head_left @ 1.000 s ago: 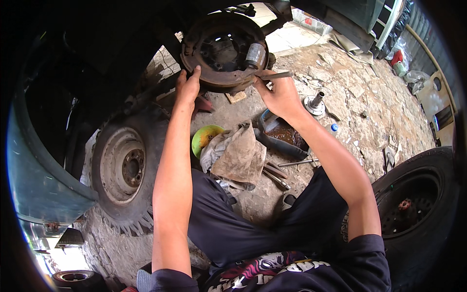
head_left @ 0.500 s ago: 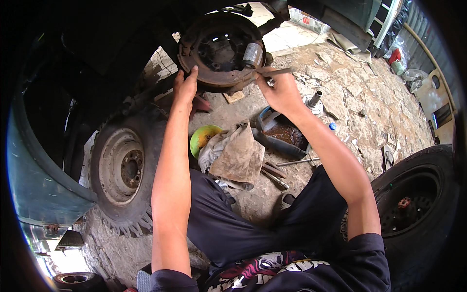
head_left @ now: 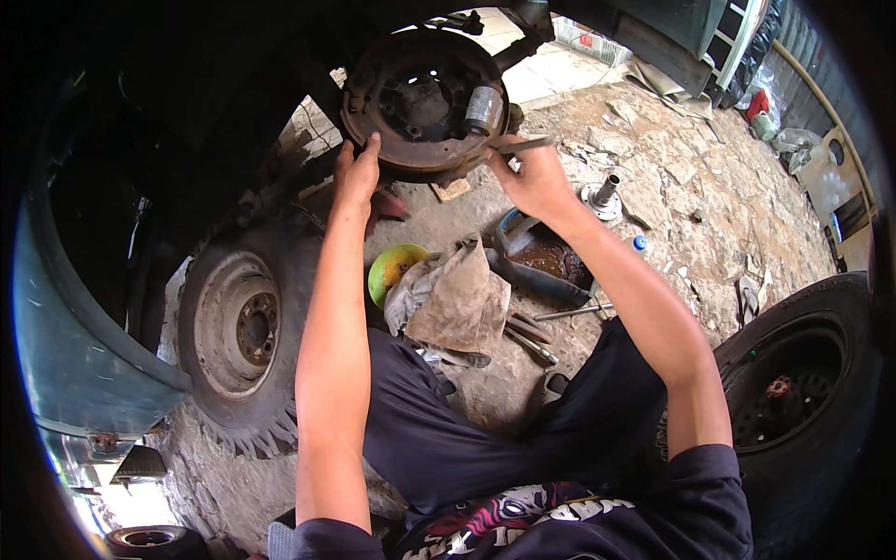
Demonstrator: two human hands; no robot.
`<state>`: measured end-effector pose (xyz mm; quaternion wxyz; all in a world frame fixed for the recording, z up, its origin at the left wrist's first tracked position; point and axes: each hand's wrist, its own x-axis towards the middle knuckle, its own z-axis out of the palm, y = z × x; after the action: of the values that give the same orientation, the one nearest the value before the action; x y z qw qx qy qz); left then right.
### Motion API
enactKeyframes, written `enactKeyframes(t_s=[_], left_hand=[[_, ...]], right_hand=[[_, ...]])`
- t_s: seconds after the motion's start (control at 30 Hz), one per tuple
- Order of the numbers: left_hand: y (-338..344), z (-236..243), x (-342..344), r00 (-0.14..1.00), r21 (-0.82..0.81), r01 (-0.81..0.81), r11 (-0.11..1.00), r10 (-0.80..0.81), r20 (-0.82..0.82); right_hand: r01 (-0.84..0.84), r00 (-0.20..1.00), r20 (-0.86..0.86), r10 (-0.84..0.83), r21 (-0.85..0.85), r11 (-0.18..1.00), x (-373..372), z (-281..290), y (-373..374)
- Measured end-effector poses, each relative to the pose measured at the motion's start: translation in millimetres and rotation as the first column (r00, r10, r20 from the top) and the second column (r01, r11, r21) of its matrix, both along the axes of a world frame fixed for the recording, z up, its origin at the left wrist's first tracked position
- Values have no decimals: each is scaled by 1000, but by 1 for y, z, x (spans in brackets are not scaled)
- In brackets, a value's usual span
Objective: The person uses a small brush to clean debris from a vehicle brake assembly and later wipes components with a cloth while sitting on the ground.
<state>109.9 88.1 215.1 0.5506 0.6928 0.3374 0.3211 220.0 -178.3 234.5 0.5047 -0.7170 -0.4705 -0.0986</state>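
Observation:
A rusty round brake backing plate (head_left: 392,140) is fixed under the vehicle ahead of me. My left hand (head_left: 357,175) holds its lower-left edge, thumb on the front face, fingers behind the rim. At the lower-right rim my right hand (head_left: 537,177) is closed around a thin flat bar-like tool (head_left: 525,145). One end of this tool sticks out to the right; the other lies close to the plate's edge, where contact is hard to make out. A grey cylinder (head_left: 483,110) sits on the plate's right side, above my right hand.
Below the plate lie a green bowl (head_left: 376,285), a dirty rag (head_left: 457,303), a cut-open black container (head_left: 537,285) with brown contents, and metal tools (head_left: 532,347). A flanged metal spindle (head_left: 607,191) stands to the right. Wheels flank me, one left (head_left: 219,327), one right (head_left: 840,364).
My right hand and the tool have shifted slightly left and down along the plate's rim. My left hand keeps its hold. The view has moved a little.

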Motion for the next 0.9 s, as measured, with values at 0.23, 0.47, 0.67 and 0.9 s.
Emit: enactKeyframes(t_s=[0.23, 0.47, 0.67, 0.9], left_hand=[[-15, 12, -6, 1000, 34, 14, 999, -14, 4], [-49, 24, 2, 961, 746, -235, 623, 266, 80], [-83, 24, 15, 998, 902, -45, 429, 49, 27], [-86, 16, 14, 972, 936, 7, 352, 217, -89]], right_hand=[[193, 979, 20, -204, 249, 949, 40, 28, -21], [354, 931, -133, -340, 91, 931, 66, 15, -30], [190, 982, -37, -187, 189, 963, 56, -4, -18], [262, 920, 321, -227, -69, 963, -2, -29, -3]])
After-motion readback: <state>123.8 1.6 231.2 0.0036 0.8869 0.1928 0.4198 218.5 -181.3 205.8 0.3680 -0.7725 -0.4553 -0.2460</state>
